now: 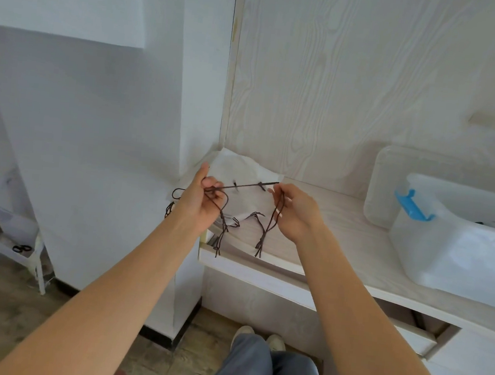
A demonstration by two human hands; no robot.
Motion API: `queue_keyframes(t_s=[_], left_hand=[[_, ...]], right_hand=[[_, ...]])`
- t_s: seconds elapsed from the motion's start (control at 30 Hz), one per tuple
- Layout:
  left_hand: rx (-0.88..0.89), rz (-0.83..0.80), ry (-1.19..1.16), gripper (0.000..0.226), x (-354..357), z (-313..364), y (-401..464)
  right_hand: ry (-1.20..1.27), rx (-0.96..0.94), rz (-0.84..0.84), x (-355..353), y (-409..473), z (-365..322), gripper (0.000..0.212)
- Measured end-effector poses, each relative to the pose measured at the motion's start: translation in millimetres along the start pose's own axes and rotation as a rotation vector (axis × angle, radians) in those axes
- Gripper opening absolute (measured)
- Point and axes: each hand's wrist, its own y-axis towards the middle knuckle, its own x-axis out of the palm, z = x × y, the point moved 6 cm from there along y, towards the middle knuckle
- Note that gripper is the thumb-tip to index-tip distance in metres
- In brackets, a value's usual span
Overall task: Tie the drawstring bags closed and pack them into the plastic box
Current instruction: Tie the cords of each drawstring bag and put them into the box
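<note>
Drawstring (240, 186) running taut left-right, left hand (202, 204) and right hand (295, 211) fingers pinching its ends over white bags (242, 168); plastic box (459, 238) holding dark, unclear items.

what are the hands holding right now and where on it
Both hold the dark drawstring of a white bag: left hand grips one end, right hand pinches the other, cord stretched taut between them.

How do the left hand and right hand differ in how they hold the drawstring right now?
The left hand is curled into a loose fist around the drawstring, thumb up; the right hand pinches it with its fingertips, other fingers relaxed. The left hand's cord loops out behind the hand; the right hand's cord ends hang straight down. Both pull the same dark cord taut above the white bags.
</note>
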Motion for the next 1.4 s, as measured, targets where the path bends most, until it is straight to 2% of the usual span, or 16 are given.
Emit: queue_keyframes(t_s=[0.13,0.27,0.5,0.57,0.7,0.83,0.93,1.03,1.13,1.2,1.4], left_hand=[[0.025,0.020,-0.086,0.034,-13,4,5],[0.011,0.029,-0.101,0.035,-16,1,5],[0.004,0.045,-0.195,0.037,-11,0,7],[0.015,0.058,-0.203,0.038,-11,1,6],[0.034,0.059,-0.163,0.040,-12,8,6],[0.030,0.025,0.155,0.038,-5,15,5],[0.131,-0.030,0.525,0.031,13,27,-3],[0.241,-0.139,0.866,0.026,36,37,-15],[0.341,-0.225,1.108,0.024,56,44,-20],[0.399,-0.266,1.272,0.022,69,46,-20],[0.547,-0.402,1.802,0.018,92,36,-5]], right_hand=[[0.190,0.121,-0.053,5,5,12,0.015],[0.336,0.164,-0.136,16,4,17,0.021],[0.433,0.077,-0.186,25,3,15,0.026],[0.387,0.033,-0.198,25,2,11,0.025],[0.053,-0.104,-0.247,30,-1,0,0.017],[-0.275,-0.228,-0.236,36,-7,-8,0.017],[-0.523,-0.311,-0.186,40,-5,-9,0.021],[-0.542,-0.332,-0.228,44,-2,-5,0.023],[-0.537,-0.261,-0.382,50,-4,5,0.024],[-0.519,-0.228,-0.427,51,-6,8,0.023],[-0.507,-0.237,-0.326,46,-2,9,0.011]])
